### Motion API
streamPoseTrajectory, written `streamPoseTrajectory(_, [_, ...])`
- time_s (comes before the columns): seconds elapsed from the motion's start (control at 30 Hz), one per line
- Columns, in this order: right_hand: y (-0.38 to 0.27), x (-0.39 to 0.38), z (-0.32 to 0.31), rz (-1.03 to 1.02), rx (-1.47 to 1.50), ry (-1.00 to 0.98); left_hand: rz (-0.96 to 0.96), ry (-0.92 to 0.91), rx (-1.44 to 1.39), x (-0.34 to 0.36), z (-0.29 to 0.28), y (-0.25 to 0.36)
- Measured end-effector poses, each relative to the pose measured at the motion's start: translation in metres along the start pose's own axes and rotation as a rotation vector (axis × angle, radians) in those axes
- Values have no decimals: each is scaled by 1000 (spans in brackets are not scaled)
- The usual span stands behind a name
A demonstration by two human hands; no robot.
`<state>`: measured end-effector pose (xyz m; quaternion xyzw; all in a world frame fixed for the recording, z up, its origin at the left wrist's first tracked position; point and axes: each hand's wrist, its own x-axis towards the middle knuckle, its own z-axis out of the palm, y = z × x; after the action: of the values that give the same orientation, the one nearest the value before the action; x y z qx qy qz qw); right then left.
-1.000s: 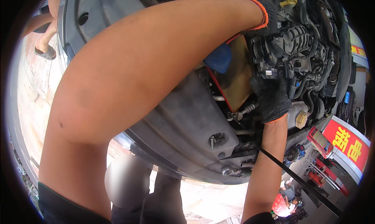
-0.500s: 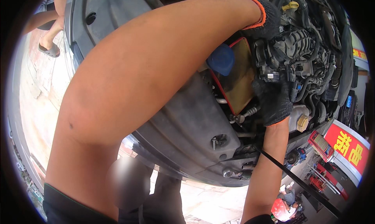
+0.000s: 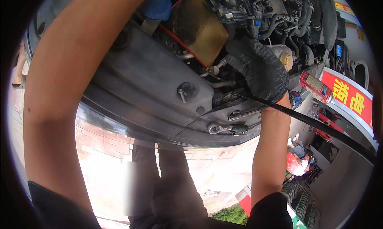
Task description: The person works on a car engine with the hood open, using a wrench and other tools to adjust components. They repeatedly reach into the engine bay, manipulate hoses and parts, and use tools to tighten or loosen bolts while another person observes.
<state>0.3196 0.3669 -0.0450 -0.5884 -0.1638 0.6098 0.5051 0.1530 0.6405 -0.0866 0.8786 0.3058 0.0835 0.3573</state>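
Note:
My right hand (image 3: 261,69), in a black knit glove with an orange cuff, reaches down into the engine bay. It is beside the lower corner of a rectangular panel with a red rim (image 3: 199,33), which looks like an air filter and is stained dark. The fingers are hidden or dark against the engine parts, so I cannot make out a grip. My left forearm (image 3: 79,49) runs up past the top edge, and the left hand is out of view. A blue cap (image 3: 157,7) is near that forearm. A yellow cap (image 3: 286,61) is on a pale tank beside my right hand.
A black rod (image 3: 319,127) slants across my right wrist. On the car's front edge lie a ratchet (image 3: 217,128) and a metal socket bar (image 3: 241,115). A red spray can (image 3: 315,87) stands beyond. A person (image 3: 297,161) is in the background at right.
The view has shifted, so the engine bay appears further up and left. My left hand has gone out of the picture at the top. My right hand still reaches in beside the red-rimmed panel.

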Motion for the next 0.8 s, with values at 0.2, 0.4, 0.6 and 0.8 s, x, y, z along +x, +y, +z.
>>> streamPoseTrajectory(0.2, [-31,-164,-52,-195,-348,334,107,140,231,5,6,1])
streamPoseTrajectory(0.4, [13,-203,-84,-264,-868,545,304,197,181,2,14,-6])
streamPoseTrajectory(0.6, [11,-185,-96,-427,-1187,615,10,68,104,-14,-8,13])
streamPoseTrajectory(0.8, [10,-161,-179,-107,-1413,761,65,127,238,-17,-11,11])
